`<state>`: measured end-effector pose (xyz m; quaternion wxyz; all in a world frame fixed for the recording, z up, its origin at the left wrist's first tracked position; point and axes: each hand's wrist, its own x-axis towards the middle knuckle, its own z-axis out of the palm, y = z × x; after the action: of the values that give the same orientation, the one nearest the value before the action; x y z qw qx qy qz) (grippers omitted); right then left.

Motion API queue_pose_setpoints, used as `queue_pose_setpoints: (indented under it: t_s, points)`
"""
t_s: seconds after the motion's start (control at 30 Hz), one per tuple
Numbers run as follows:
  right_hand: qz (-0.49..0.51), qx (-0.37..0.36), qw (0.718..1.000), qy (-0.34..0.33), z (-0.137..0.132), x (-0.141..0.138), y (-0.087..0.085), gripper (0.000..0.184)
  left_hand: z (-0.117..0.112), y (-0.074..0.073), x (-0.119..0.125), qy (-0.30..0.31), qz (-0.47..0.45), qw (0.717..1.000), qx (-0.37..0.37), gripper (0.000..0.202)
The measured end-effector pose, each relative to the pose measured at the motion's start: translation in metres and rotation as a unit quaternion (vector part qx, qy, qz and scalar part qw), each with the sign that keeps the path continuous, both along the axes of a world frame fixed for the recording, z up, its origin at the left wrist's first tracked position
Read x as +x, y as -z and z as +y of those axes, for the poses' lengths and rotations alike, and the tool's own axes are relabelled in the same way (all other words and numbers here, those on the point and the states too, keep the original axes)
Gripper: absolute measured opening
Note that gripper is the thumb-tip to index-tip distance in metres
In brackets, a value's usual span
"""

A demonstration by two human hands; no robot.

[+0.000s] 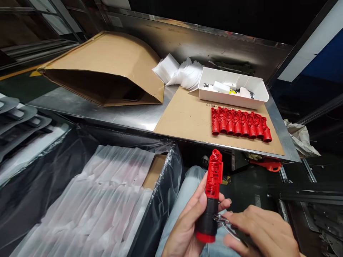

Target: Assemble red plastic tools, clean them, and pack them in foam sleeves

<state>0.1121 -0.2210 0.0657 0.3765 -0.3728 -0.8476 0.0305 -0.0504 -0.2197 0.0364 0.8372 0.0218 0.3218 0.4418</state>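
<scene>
My left hand (187,221) grips a red moulded plastic part with a black cylindrical section (210,194), held upright with its red ribbed end up. My right hand (259,228) holds small steel pliers (223,223), whose tips touch the black section near my left fingers. A row of several similar red plastic parts (239,125) lies on a cardboard sheet (184,121), well beyond both hands. A white plastic tray (232,87) holding small mixed pieces stands behind that row.
A steel table (91,110) carries the cardboard sheet, a large folded cardboard sleeve (104,60) and a pile of white packets (184,73). To my left is a black-lined bin of translucent white bags (80,200). Dark stacked trays (16,117) sit beyond it, and an orange tool (266,165) lies under the table.
</scene>
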Motion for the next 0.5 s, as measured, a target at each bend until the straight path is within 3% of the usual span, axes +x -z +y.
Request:
queue_pose_setpoints:
  t_s: [0.5]
  points:
    - [-0.004,0.002,1.0,-0.004,0.0028,-0.0006,-0.0004,0.027,0.0016,0.0068,-0.0002,0.021,-0.017,0.999,0.021,0.062]
